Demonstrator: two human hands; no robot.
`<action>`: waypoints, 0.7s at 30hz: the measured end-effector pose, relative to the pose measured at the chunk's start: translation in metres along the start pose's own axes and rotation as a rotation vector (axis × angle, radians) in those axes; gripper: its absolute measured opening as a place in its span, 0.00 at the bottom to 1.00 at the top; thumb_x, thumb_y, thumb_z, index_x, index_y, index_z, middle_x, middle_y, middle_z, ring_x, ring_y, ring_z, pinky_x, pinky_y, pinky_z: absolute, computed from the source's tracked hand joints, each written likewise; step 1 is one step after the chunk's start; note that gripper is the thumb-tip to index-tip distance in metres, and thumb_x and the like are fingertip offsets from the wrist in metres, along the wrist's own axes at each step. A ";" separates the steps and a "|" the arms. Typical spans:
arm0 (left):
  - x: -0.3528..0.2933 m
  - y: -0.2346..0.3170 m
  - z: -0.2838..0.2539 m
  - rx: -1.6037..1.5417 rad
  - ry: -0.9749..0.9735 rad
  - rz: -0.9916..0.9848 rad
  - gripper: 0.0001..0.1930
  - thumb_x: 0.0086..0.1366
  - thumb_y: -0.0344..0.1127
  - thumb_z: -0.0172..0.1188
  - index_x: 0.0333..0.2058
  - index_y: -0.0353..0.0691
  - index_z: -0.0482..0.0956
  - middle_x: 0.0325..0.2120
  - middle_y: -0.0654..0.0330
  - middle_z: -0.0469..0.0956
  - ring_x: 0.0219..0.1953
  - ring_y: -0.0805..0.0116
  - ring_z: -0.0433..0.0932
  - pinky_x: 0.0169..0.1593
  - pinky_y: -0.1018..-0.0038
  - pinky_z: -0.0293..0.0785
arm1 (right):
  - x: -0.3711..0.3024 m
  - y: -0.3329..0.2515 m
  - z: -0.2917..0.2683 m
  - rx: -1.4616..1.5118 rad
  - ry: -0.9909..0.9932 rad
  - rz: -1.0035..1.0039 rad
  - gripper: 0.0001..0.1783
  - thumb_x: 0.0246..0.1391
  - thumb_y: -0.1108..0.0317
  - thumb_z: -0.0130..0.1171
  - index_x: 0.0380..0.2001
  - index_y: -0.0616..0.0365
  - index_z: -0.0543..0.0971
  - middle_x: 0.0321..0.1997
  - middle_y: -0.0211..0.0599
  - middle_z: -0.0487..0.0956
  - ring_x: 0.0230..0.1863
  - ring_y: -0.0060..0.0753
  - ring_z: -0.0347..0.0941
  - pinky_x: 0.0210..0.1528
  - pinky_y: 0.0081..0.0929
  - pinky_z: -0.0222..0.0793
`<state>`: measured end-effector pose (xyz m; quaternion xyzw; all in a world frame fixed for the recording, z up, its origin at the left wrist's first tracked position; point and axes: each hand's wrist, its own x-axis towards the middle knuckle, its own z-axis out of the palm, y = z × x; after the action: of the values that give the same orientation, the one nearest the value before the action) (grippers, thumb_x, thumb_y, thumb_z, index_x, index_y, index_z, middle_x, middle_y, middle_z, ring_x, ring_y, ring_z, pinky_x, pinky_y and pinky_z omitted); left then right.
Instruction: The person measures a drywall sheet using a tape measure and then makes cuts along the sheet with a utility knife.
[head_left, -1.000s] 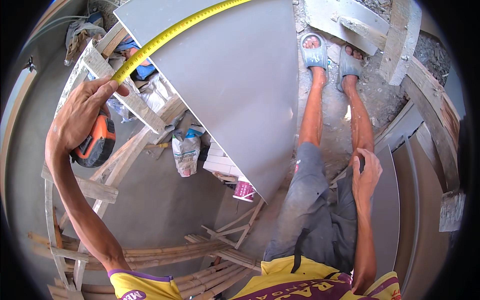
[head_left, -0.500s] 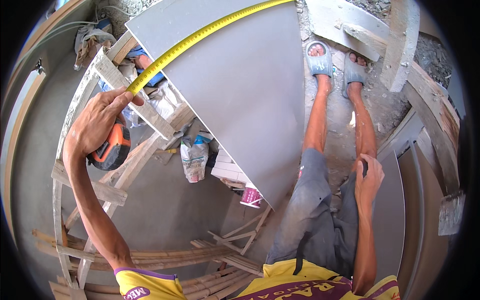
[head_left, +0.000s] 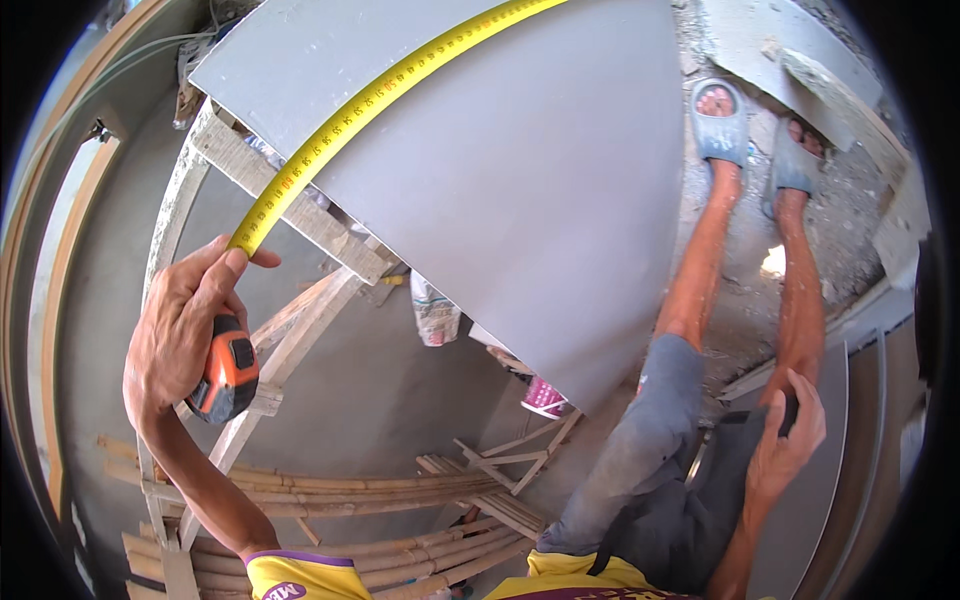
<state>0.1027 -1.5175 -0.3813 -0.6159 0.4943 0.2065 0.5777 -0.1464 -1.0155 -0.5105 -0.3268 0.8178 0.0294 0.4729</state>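
Left hand [head_left: 185, 325] closed around an orange-and-black tape measure case [head_left: 226, 368], fingers wrapped, thumb pressing the yellow steel tape blade [head_left: 385, 92] where it leaves the case. Blade runs out toward 1 o'clock, lying flat across a large flat grey board [head_left: 520, 180], and exits the view at the top edge. Board sits on a rough wooden trestle frame [head_left: 290, 215]; its near corner overhangs toward 6 o'clock, above a pink patterned cup-like container [head_left: 545, 397] on the floor. Right hand [head_left: 790, 435] down at 4 o'clock, resting against the thigh, fingers curled on a small dark object [head_left: 788, 412]; can't tell what it is. Grey shorts, bare legs, feet in two grey-blue slip-on sandals [head_left: 720, 120] on rubble-strewn concrete at 1 o'clock. Bundle of bamboo poles [head_left: 350, 495] lying on the floor at 7 o'clock. Crumpled white plastic bag [head_left: 435, 312] hanging just beside the trestle, under the board edge. Second grey sheet [head_left: 815, 510] leaning near the right hand.
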 end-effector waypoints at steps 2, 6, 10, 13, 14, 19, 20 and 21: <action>0.003 0.003 0.001 0.008 0.009 -0.028 0.28 0.81 0.57 0.48 0.50 0.40 0.89 0.14 0.61 0.73 0.18 0.75 0.73 0.31 0.71 0.73 | 0.008 -0.013 0.000 -0.053 0.020 -0.043 0.17 0.71 0.61 0.62 0.56 0.58 0.85 0.55 0.45 0.85 0.58 0.53 0.79 0.64 0.48 0.68; 0.002 0.000 0.009 0.019 0.071 -0.044 0.28 0.81 0.57 0.48 0.49 0.41 0.90 0.13 0.61 0.73 0.17 0.75 0.73 0.29 0.71 0.72 | 0.029 -0.033 -0.007 -0.099 0.047 -0.148 0.19 0.70 0.54 0.65 0.49 0.60 0.89 0.48 0.49 0.89 0.48 0.56 0.86 0.54 0.49 0.81; 0.004 0.001 0.012 0.047 0.090 -0.055 0.28 0.81 0.58 0.47 0.48 0.42 0.91 0.13 0.61 0.73 0.17 0.75 0.72 0.30 0.72 0.72 | 0.033 -0.030 -0.006 0.008 0.002 -0.134 0.18 0.69 0.55 0.66 0.49 0.59 0.88 0.47 0.48 0.88 0.48 0.55 0.85 0.54 0.48 0.79; 0.004 -0.003 0.011 0.035 0.090 -0.057 0.28 0.81 0.57 0.47 0.49 0.42 0.91 0.13 0.62 0.73 0.17 0.75 0.72 0.31 0.71 0.72 | 0.028 -0.026 -0.001 -0.007 -0.005 -0.095 0.17 0.70 0.57 0.65 0.51 0.58 0.87 0.50 0.47 0.87 0.51 0.55 0.83 0.57 0.48 0.76; 0.004 -0.003 0.010 0.038 0.081 -0.054 0.28 0.81 0.57 0.47 0.49 0.42 0.90 0.13 0.62 0.73 0.17 0.75 0.72 0.31 0.71 0.72 | 0.026 -0.024 0.000 -0.002 -0.009 -0.086 0.17 0.70 0.58 0.64 0.52 0.58 0.87 0.50 0.47 0.87 0.52 0.54 0.83 0.58 0.48 0.75; 0.004 0.001 0.005 0.063 0.056 -0.059 0.27 0.82 0.57 0.47 0.50 0.43 0.89 0.15 0.61 0.74 0.19 0.75 0.73 0.31 0.69 0.72 | 0.015 -0.017 0.005 -0.001 -0.015 -0.051 0.16 0.71 0.61 0.62 0.55 0.57 0.85 0.54 0.45 0.85 0.56 0.53 0.80 0.63 0.48 0.69; 0.003 0.001 0.005 0.046 0.039 -0.044 0.27 0.82 0.56 0.47 0.50 0.43 0.89 0.15 0.60 0.74 0.19 0.74 0.73 0.32 0.69 0.72 | 0.013 -0.014 0.006 -0.002 -0.016 -0.044 0.16 0.71 0.62 0.62 0.55 0.57 0.85 0.54 0.45 0.85 0.57 0.53 0.80 0.64 0.48 0.68; 0.002 0.000 0.003 0.029 0.024 -0.031 0.27 0.82 0.56 0.46 0.50 0.42 0.89 0.15 0.60 0.74 0.19 0.73 0.73 0.32 0.68 0.72 | 0.011 -0.012 0.006 0.003 -0.013 -0.040 0.16 0.71 0.63 0.62 0.56 0.57 0.84 0.55 0.45 0.85 0.58 0.52 0.79 0.65 0.48 0.67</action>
<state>0.1043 -1.5157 -0.3840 -0.6175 0.4945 0.1832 0.5836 -0.1389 -1.0287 -0.5193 -0.3424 0.8080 0.0208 0.4790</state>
